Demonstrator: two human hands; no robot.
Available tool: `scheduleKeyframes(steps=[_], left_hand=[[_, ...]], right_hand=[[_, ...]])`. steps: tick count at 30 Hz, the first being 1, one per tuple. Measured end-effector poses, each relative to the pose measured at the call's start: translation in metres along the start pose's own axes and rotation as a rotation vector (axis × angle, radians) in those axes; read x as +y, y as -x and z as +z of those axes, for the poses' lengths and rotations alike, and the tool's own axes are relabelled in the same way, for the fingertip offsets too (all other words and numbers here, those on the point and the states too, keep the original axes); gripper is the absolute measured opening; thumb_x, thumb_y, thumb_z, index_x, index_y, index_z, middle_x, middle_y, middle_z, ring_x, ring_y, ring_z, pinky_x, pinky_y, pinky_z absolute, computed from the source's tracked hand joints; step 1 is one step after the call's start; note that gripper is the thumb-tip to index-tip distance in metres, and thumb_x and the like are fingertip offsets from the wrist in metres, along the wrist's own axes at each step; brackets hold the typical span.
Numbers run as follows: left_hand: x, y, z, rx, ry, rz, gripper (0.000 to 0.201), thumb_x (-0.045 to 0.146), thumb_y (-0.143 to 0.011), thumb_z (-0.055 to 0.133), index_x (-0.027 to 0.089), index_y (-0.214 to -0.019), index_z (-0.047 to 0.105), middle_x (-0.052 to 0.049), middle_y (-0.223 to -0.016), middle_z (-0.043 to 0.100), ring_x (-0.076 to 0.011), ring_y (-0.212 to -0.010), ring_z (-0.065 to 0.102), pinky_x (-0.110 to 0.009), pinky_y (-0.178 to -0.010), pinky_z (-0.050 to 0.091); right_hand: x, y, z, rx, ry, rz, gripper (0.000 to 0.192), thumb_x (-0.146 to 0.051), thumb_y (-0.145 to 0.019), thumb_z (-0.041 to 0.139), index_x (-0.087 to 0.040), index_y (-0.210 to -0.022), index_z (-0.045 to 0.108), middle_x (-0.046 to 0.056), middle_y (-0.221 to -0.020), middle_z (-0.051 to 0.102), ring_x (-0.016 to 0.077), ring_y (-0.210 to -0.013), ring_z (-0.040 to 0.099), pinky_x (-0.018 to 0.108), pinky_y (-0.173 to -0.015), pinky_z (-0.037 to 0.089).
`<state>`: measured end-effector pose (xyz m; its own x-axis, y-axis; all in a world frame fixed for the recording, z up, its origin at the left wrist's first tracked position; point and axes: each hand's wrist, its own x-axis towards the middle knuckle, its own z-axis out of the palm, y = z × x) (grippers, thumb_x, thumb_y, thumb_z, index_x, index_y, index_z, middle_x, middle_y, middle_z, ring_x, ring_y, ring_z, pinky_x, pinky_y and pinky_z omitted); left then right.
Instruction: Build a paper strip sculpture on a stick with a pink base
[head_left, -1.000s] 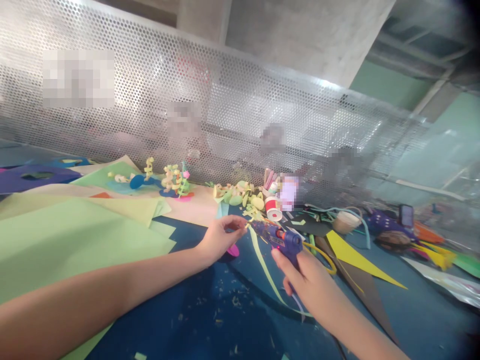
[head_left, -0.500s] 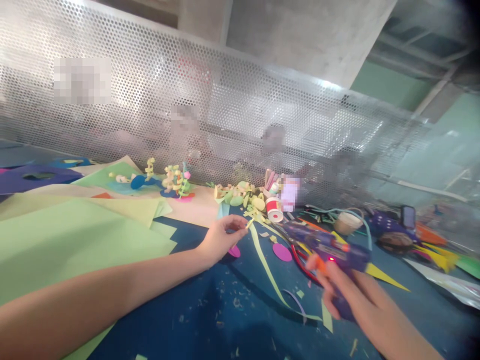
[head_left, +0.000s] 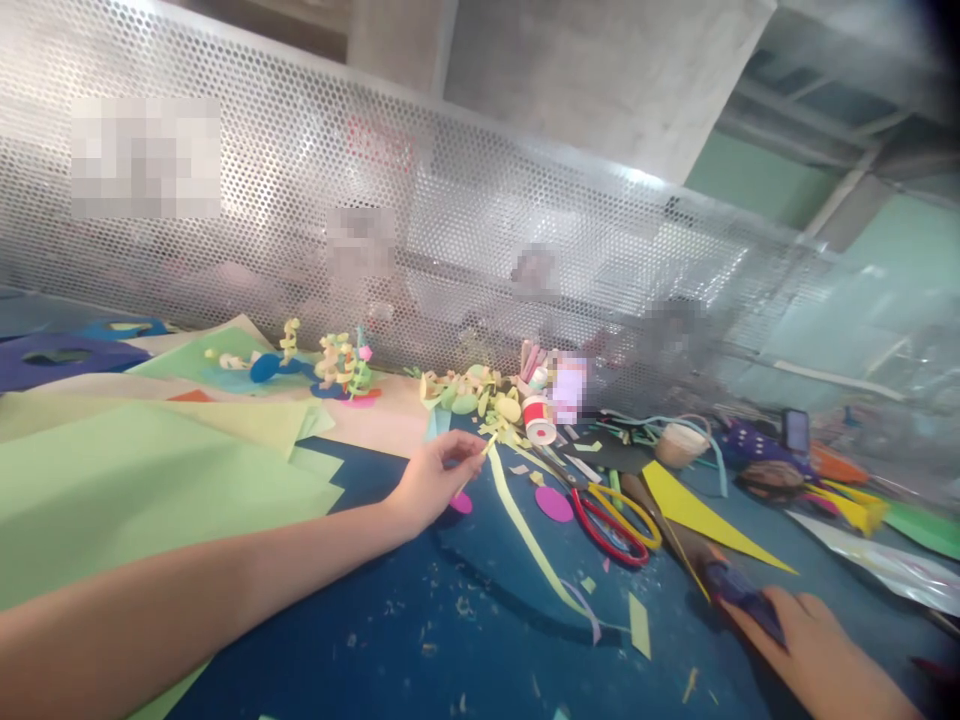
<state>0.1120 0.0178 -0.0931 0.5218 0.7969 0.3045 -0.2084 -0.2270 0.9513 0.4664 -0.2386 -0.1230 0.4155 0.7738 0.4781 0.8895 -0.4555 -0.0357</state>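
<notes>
My left hand (head_left: 439, 475) pinches the end of a long pale yellow-green paper strip (head_left: 525, 530) between thumb and fingertips. The strip curves down across the blue table towards a small purple paper strip (head_left: 587, 610). At the lower right my right hand (head_left: 817, 640) is closed round a purple hot glue gun (head_left: 742, 600), low over the table; the hand hides part of it. Between my hands lie scissors with red handles (head_left: 611, 530), partly overlapped by a yellow-handled pair (head_left: 645, 522). A magenta paper disc (head_left: 553, 504) lies beside them.
Green paper sheets (head_left: 150, 480) cover the left side. Small paper flower pieces (head_left: 472, 390) and a red-and-white spool (head_left: 538, 420) stand along the perforated metal screen (head_left: 450, 210). A paper cup (head_left: 681, 445), a yellow paper triangle (head_left: 705, 515) and a phone (head_left: 796, 432) are at right.
My right hand has carried the glue gun down and to the right, uncovering the scissors and yellow triangle. My left hand keeps its pinch on the strip; the view has shifted slightly.
</notes>
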Motion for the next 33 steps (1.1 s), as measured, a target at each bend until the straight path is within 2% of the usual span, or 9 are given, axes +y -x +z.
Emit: scheduleKeyframes(steps=[3,7,10,12,15,18,25,31,33], left_hand=[[-0.003,0.0,-0.001,0.023,-0.02,0.026,0.019,0.027,-0.078,0.06,0.014,-0.091,0.061,-0.001,-0.077,0.06,-0.0118,-0.071,0.058,-0.027,-0.072,0.051],[-0.007,-0.001,-0.004,0.054,-0.074,0.062,0.021,0.031,-0.08,0.057,0.015,-0.094,0.062,0.0,-0.075,0.06,-0.012,-0.071,0.058,-0.025,-0.07,0.052],[-0.006,0.001,-0.004,0.061,-0.125,0.08,0.022,0.032,-0.081,0.056,0.016,-0.095,0.063,-0.002,-0.079,0.061,-0.0128,-0.072,0.058,-0.026,-0.07,0.052],[-0.004,0.003,-0.003,0.056,-0.163,0.099,0.021,0.03,-0.081,0.057,0.017,-0.095,0.064,-0.003,-0.083,0.063,-0.0139,-0.076,0.059,-0.026,-0.072,0.052],[0.0,0.006,-0.002,0.048,-0.202,0.124,0.02,0.028,-0.08,0.058,0.018,-0.095,0.065,-0.004,-0.087,0.065,-0.015,-0.08,0.06,-0.025,-0.073,0.052],[0.002,0.009,-0.001,0.041,-0.205,0.12,0.02,0.029,-0.08,0.057,0.018,-0.095,0.065,-0.004,-0.088,0.065,-0.0151,-0.079,0.061,-0.023,-0.066,0.053],[0.005,0.01,-0.002,0.023,-0.239,0.149,0.016,0.03,-0.081,0.056,0.018,-0.09,0.061,-0.002,-0.085,0.064,-0.0137,-0.073,0.062,-0.019,-0.055,0.052],[0.006,0.011,0.0,0.006,-0.274,0.169,0.012,0.027,-0.081,0.056,0.019,-0.088,0.063,-0.001,-0.083,0.065,-0.0133,-0.076,0.061,-0.021,-0.066,0.053],[0.006,0.012,0.0,0.006,-0.265,0.149,0.013,0.027,-0.08,0.057,0.019,-0.087,0.064,-0.001,-0.084,0.065,-0.0137,-0.075,0.061,-0.02,-0.062,0.052]], right_hand=[[0.001,-0.003,0.0,-0.158,0.01,0.011,0.033,-0.048,-0.068,0.046,-0.022,-0.075,0.065,0.014,-0.07,0.062,0.0313,-0.068,0.066,0.043,-0.067,0.051],[-0.028,-0.023,-0.031,-0.232,0.154,0.084,0.038,-0.048,-0.064,0.053,-0.02,-0.084,0.068,0.028,-0.081,0.065,0.0402,-0.074,0.065,0.052,-0.068,0.046],[-0.095,-0.046,-0.064,-0.315,-0.141,0.007,0.039,-0.051,-0.072,0.05,-0.023,-0.094,0.066,0.019,-0.101,0.068,0.0348,-0.093,0.063,0.047,-0.082,0.046],[-0.148,-0.06,-0.076,-0.44,-0.415,-0.026,0.037,-0.054,-0.077,0.048,-0.025,-0.094,0.065,0.011,-0.102,0.069,0.029,-0.091,0.065,0.041,-0.081,0.05],[-0.213,-0.076,-0.072,-0.445,-0.752,-0.114,0.031,-0.049,-0.079,0.052,-0.025,-0.094,0.064,0.006,-0.104,0.069,0.0247,-0.098,0.063,0.034,-0.084,0.05],[-0.251,-0.086,-0.052,-0.413,-0.976,-0.125,0.036,-0.051,-0.083,0.047,-0.021,-0.097,0.063,0.008,-0.101,0.069,0.0232,-0.096,0.063,0.033,-0.082,0.05],[-0.279,-0.09,-0.025,-0.37,-1.027,-0.154,0.034,-0.05,-0.078,0.055,-0.017,-0.078,0.061,0.004,-0.074,0.066,0.0197,-0.074,0.062,0.029,-0.067,0.048],[-0.275,-0.086,-0.025,-0.336,-1.033,-0.193,0.022,-0.038,-0.078,0.057,-0.016,-0.078,0.061,0.003,-0.075,0.065,0.0184,-0.071,0.061,0.028,-0.066,0.047],[-0.273,-0.085,-0.024,-0.342,-1.046,-0.218,0.02,-0.036,-0.08,0.056,-0.017,-0.08,0.061,0.004,-0.077,0.066,0.0192,-0.075,0.062,0.029,-0.07,0.048]])
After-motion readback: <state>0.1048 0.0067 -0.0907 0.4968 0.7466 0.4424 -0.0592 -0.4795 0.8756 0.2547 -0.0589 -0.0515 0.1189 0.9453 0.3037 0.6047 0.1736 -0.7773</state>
